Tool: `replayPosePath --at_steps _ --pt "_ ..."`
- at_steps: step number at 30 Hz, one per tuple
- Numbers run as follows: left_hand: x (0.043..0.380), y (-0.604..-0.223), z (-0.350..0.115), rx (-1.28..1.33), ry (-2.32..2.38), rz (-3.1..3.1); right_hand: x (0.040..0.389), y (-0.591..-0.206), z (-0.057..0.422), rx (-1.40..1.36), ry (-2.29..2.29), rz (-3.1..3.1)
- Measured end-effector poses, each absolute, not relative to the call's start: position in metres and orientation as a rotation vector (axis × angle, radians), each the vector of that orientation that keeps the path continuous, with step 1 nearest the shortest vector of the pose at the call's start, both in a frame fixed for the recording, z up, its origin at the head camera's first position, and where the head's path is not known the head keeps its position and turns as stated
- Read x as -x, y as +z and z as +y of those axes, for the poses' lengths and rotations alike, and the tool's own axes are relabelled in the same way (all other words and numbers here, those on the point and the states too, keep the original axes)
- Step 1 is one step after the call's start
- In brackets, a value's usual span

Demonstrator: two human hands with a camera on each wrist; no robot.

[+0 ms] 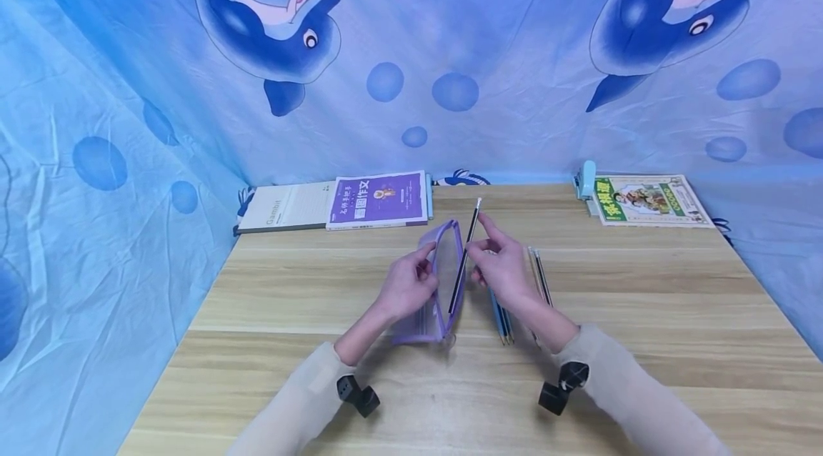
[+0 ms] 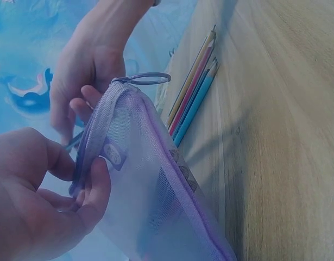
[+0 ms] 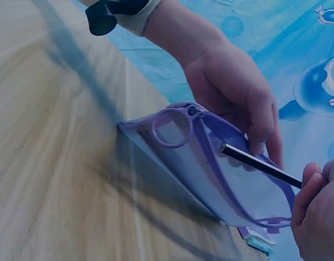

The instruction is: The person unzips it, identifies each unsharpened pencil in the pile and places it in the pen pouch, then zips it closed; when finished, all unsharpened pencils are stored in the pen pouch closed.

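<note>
While the left hand (image 1: 406,286) pinches one edge of its mouth, the purple pouch (image 1: 421,321) gapes toward the right hand (image 1: 506,269), which pinches a pencil (image 1: 458,284) between thumb and fingers. The pouch, at the middle of the tabletop (image 1: 643,342), is see-through pale mesh edged in deeper lilac, with a toothed zipper (image 3: 211,147) along the mouth and a round ring pull (image 3: 155,130) at its near end. The pencil is slim and black, with a silvery band and white tip at its far end; its near end is at the open mouth. Just right of the pouch lie blue pencils (image 1: 499,320), and farther right, more pencils (image 1: 543,277) partly hidden by the right forearm. At the far left are a purple book (image 1: 401,204) and a cream notebook (image 1: 289,207); at the far right, a green-and-yellow book (image 1: 652,200).
</note>
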State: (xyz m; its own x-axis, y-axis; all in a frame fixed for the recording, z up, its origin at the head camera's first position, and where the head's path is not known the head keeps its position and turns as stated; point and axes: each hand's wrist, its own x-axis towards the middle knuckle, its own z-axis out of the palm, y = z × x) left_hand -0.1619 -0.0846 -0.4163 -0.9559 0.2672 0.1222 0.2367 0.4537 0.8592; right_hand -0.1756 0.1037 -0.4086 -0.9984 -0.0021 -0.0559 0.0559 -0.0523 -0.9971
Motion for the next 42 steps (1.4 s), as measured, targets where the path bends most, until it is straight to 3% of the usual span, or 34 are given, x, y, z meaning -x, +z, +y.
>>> replayPosePath --at_steps 42 --pt "0.162 -0.415 -0.084 -0.462 1.578 2.662 0.168 -0.426 0.081 0.172 -1.824 2.495"
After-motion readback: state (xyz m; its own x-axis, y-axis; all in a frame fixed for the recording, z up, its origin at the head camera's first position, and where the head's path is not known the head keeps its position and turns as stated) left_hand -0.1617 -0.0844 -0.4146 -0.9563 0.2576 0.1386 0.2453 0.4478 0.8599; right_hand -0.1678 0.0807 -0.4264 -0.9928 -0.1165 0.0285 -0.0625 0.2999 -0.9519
